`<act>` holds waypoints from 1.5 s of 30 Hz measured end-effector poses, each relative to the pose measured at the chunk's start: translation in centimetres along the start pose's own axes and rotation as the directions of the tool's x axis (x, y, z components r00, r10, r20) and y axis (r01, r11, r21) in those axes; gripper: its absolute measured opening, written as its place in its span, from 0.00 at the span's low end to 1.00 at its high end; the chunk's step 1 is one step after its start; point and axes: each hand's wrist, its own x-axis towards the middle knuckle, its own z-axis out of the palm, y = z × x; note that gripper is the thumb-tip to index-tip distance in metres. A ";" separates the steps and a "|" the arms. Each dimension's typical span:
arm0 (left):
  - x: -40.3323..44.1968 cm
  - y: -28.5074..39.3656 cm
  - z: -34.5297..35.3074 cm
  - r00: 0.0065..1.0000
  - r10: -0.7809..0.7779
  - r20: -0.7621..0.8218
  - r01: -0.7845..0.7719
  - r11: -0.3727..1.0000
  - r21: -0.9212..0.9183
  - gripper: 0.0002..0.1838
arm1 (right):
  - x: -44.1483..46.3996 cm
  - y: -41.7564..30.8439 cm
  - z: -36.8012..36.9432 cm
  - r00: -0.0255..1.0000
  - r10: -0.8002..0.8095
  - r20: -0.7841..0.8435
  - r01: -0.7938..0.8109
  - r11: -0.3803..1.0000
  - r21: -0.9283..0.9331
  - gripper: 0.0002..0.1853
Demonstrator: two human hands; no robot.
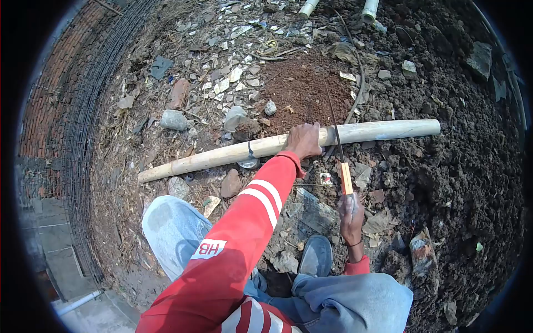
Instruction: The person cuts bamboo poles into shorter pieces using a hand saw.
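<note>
A long, pale, slightly curved wooden pole (pixel 383 130) lies across the ground in front of me. My left hand (pixel 303 140) grips it near its middle, the fingers wrapped over the top. Just right of that hand, the thin dark blade of a handsaw (pixel 336 129) crosses the pole. My right hand (pixel 350 213) is closed round the lower end of the saw's yellow-orange handle (pixel 346 178). A dark mark (pixel 250 149) shows on the pole to the left of my left hand.
Reddish soil (pixel 302 83) lies beyond the pole, with broken tiles and stones around it. Dark clods (pixel 461 166) cover the right side. Metal bars (pixel 83 122) run along a brick wall (pixel 47 111) at left. Pipe ends (pixel 370 14) show at the top. My knees flank the near ground.
</note>
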 end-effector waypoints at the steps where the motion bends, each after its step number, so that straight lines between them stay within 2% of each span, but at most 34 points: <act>1: 0.2 -0.1 0.4 1.000 -0.023 -0.017 0.023 1.000 -0.002 0.33 | -2.0 0.4 -0.4 0.999 0.013 -0.035 -0.013 1.000 -0.010 0.27; 2: 0.4 -0.1 0.7 0.998 -0.046 -0.038 0.045 0.999 -0.008 0.29 | -4.7 0.9 -1.0 0.999 0.021 -0.032 -0.021 1.000 -0.019 0.27; 4: 0.4 -0.2 1.4 0.995 -0.037 -0.093 0.036 0.999 -0.016 0.27 | -9.0 1.3 -2.1 0.993 0.073 -0.096 -0.079 0.994 -0.069 0.21; 5: 0.3 -0.2 1.6 0.988 -0.021 -0.150 0.021 1.000 -0.007 0.25 | -8.8 1.5 -2.1 0.992 0.077 -0.097 -0.085 0.994 -0.074 0.21; 6: 0.1 0.3 1.2 0.989 -0.061 -0.131 0.060 0.998 -0.012 0.25 | -7.9 1.3 -2.0 0.991 0.075 -0.107 -0.080 0.996 -0.042 0.21; 8: -0.2 0.3 1.7 0.988 -0.045 -0.147 0.043 0.999 -0.017 0.25 | -3.1 -0.7 -0.9 0.991 0.099 -0.095 -0.099 0.995 0.010 0.20; 10: -0.4 0.4 1.6 0.987 -0.044 -0.157 0.040 0.999 -0.025 0.25 | 5.5 1.0 1.4 0.993 -0.080 -0.091 0.070 0.993 -0.099 0.17; 11: -0.6 0.6 1.4 0.988 -0.039 -0.152 0.035 0.999 -0.025 0.25 | 8.6 -1.0 2.4 0.980 -0.178 -0.084 0.165 0.976 -0.145 0.17; 12: -0.6 0.6 1.1 0.991 -0.039 -0.132 0.034 0.999 -0.036 0.24 | 10.6 -1.2 3.1 0.976 -0.194 -0.099 0.176 0.970 -0.166 0.19; 15: -0.5 0.4 0.7 0.993 -0.039 -0.113 0.032 0.998 -0.062 0.23 | 7.2 -1.2 1.7 0.993 -0.097 -0.073 0.091 0.993 -0.082 0.21; 16: -0.4 0.4 0.7 0.994 -0.030 -0.108 0.024 0.998 -0.058 0.23 | 3.9 0.2 0.9 0.996 -0.045 -0.073 0.042 0.998 -0.050 0.26; 18: -0.2 0.1 1.0 0.994 -0.037 -0.098 0.031 0.998 -0.063 0.23 | -3.8 0.7 -0.7 0.994 0.036 -0.106 -0.047 0.994 -0.095 0.29; 19: 0.1 0.1 1.1 0.994 -0.040 -0.100 0.036 0.998 -0.046 0.23 | -7.1 0.8 -1.3 0.991 0.078 -0.110 -0.082 0.996 -0.039 0.30; 20: -0.1 0.0 1.5 0.995 -0.044 -0.093 0.041 0.999 -0.030 0.23 | -7.2 0.9 -1.4 0.991 0.089 -0.100 -0.094 0.995 -0.040 0.30; 23: -0.2 -0.1 1.8 0.994 -0.046 -0.101 0.042 0.998 -0.040 0.23 | -6.6 0.8 -1.8 0.987 0.093 -0.129 -0.098 0.994 -0.038 0.22; 24: -0.2 0.0 1.7 0.989 -0.023 -0.148 0.016 0.999 -0.045 0.21 | -2.6 0.8 -1.2 0.990 0.103 -0.096 -0.111 0.990 -0.090 0.21; 25: 0.1 0.1 1.4 0.988 -0.012 -0.156 0.005 0.999 -0.040 0.21 | 1.9 1.4 0.2 0.995 -0.017 -0.098 0.004 0.991 -0.131 0.20; 27: 0.6 -0.3 0.4 0.999 -0.054 -0.005 0.054 0.998 -0.018 0.23 | 8.6 -0.6 2.5 0.965 -0.236 -0.111 0.213 0.960 -0.181 0.21; 28: 1.5 -0.8 -0.1 0.990 -0.091 0.111 0.093 0.996 -0.015 0.25 | 9.5 -0.7 2.7 0.966 -0.239 -0.102 0.221 0.962 -0.161 0.20; 29: 1.5 -1.0 0.0 0.990 -0.085 0.115 0.087 0.996 -0.010 0.25 | 8.7 -0.7 2.4 0.966 -0.235 -0.110 0.217 0.963 -0.158 0.20; 31: 1.6 -1.3 0.8 0.996 -0.024 0.087 0.025 1.000 -0.018 0.25 | 4.9 -0.9 0.7 0.997 -0.044 -0.060 0.040 0.997 -0.066 0.19; 33: 1.7 -1.4 1.0 0.999 -0.032 0.035 0.033 0.999 -0.031 0.25 | -2.2 -1.5 -1.1 0.996 0.017 -0.085 -0.032 0.985 -0.172 0.18; 35: 1.9 -1.3 0.6 0.989 -0.069 0.127 0.073 0.997 -0.028 0.26 | -8.8 0.5 -2.6 0.994 0.039 -0.102 -0.053 0.988 -0.146 0.18; 36: 2.0 -1.4 0.6 0.989 -0.054 0.137 0.060 0.997 -0.043 0.26 | -8.6 0.6 -2.8 0.994 0.046 -0.095 -0.060 0.987 -0.150 0.18; 38: 1.5 -1.1 0.6 0.987 -0.083 0.141 0.091 0.994 -0.053 0.25 | -7.0 0.5 -2.6 0.990 0.095 -0.107 -0.105 0.991 -0.084 0.19; 40: 1.8 -0.6 0.0 0.984 -0.113 0.137 0.122 0.991 -0.056 0.24 | 1.4 -1.0 -0.8 0.998 0.004 -0.062 -0.012 0.992 -0.124 0.19; 42: 2.0 -0.8 -0.3 0.976 -0.133 0.174 0.146 0.987 -0.065 0.24 | 9.3 -1.7 1.9 0.977 -0.192 -0.090 0.179 0.974 -0.141 0.20; 43: 2.5 -1.2 -0.5 0.965 -0.152 0.214 0.171 0.983 -0.074 0.25 | 11.0 -1.6 2.5 0.977 -0.207 -0.056 0.192 0.962 -0.194 0.19; 45: 2.7 -1.3 -0.8 0.954 -0.128 0.269 0.154 0.985 -0.077 0.25 | 9.4 -1.4 2.3 0.982 -0.164 -0.088 0.147 0.974 -0.175 0.18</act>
